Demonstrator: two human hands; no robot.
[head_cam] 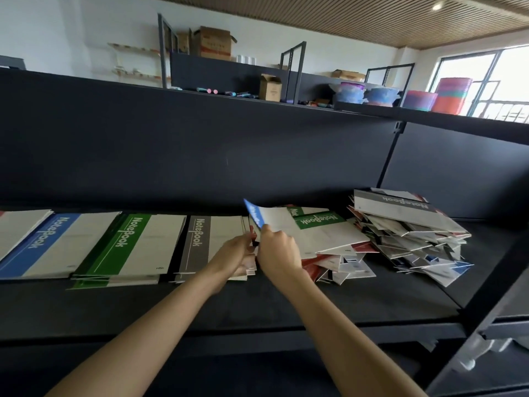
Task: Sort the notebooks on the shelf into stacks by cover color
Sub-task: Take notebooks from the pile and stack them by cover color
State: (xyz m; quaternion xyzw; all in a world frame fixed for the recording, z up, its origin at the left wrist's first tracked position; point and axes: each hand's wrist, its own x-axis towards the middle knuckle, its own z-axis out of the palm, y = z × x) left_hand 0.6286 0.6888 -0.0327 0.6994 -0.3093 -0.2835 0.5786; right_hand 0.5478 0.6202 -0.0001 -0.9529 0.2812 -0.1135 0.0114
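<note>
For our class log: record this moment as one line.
right hand: holds blue notebook; left hand: at gray stack; sorted: blue stack, green stack; unsorted pile: right of stacks

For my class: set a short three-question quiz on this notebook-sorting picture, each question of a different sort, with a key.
1. True or false: the right hand holds a blue notebook.
2. Which stack lies between the blue stack and the grey stack? A red stack; B green stack; C black stack.
3. Fill in: the top cover of the messy pile farthest right is ____.
Key: 1 true; 2 B; 3 grey.
</note>
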